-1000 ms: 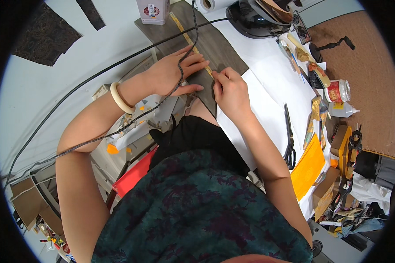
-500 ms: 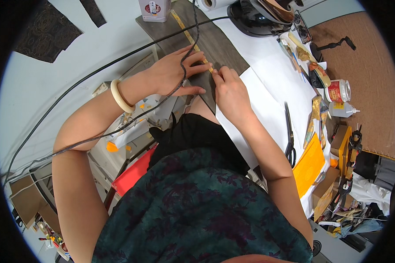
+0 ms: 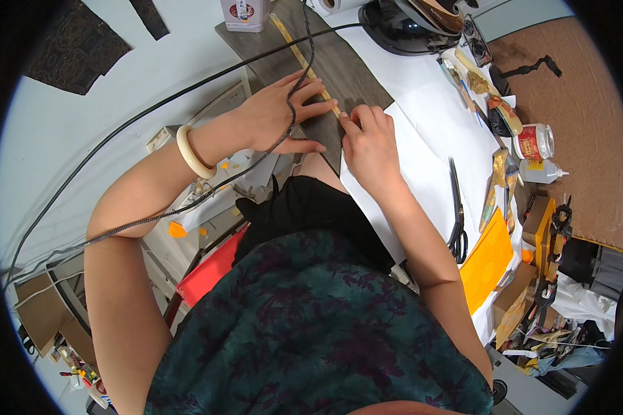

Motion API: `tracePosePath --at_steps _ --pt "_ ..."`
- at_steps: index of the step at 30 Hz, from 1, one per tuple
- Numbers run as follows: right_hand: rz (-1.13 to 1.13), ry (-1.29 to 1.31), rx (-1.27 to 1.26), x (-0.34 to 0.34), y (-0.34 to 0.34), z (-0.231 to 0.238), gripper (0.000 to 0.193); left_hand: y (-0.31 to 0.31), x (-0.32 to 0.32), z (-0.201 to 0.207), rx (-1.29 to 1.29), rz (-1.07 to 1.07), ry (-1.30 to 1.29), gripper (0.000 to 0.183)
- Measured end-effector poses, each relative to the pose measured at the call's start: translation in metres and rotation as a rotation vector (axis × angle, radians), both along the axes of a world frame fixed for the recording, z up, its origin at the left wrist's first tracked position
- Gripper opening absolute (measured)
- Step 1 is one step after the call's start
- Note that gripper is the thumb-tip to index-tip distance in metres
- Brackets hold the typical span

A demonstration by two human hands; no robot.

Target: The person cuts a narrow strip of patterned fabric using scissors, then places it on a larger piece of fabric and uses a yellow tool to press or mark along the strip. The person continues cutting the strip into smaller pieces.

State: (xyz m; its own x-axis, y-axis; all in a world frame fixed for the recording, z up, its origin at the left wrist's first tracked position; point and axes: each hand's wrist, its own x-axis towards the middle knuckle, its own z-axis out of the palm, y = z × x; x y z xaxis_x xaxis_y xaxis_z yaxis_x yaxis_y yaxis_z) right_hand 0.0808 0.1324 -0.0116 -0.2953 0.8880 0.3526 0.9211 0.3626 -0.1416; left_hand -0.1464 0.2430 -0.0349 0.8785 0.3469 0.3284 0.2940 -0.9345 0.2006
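Observation:
A dark grey, wood-toned sheet of material lies at the table's near left edge, with a narrow yellow strip running lengthwise along it. My left hand rests on the sheet with its fingers spread, the fingertips at the strip and the thumb at the sheet's near edge. At the strip's near end, my right hand is closed, thumb and forefinger pinched on it. A thin patterned cord passes over the left hand, hiding part of it.
A black iron stands at the back. White paper covers the table, with black scissors and a bright orange sheet on the right. Beyond are a red-labelled jar and a bottle. A black cable crosses the left side.
My right hand has shifted very slightly to the right, its fingers a little more bent and spread at the strip's end. The left hand stays nearly in place.

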Motion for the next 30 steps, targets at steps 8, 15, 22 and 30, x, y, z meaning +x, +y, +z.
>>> tracePosePath --at_steps 8,15,22,30 --pt "0.012 -0.106 -0.089 -0.001 -0.001 0.014 0.027 0.0 0.0 0.007 -0.059 0.038 0.063 0.09" --pt "0.001 -0.088 -0.105 0.0 -0.005 0.008 0.028 -0.01 0.001 0.004 -0.033 0.021 0.05 0.086" --pt "0.053 0.149 0.039 0.013 0.048 0.057 0.031 -0.008 0.001 -0.003 -0.002 -0.039 0.031 0.092" --pt "0.007 -0.181 -0.138 -0.129 0.255 0.148 0.033 -0.008 -0.005 0.002 0.024 -0.014 0.164 0.097"
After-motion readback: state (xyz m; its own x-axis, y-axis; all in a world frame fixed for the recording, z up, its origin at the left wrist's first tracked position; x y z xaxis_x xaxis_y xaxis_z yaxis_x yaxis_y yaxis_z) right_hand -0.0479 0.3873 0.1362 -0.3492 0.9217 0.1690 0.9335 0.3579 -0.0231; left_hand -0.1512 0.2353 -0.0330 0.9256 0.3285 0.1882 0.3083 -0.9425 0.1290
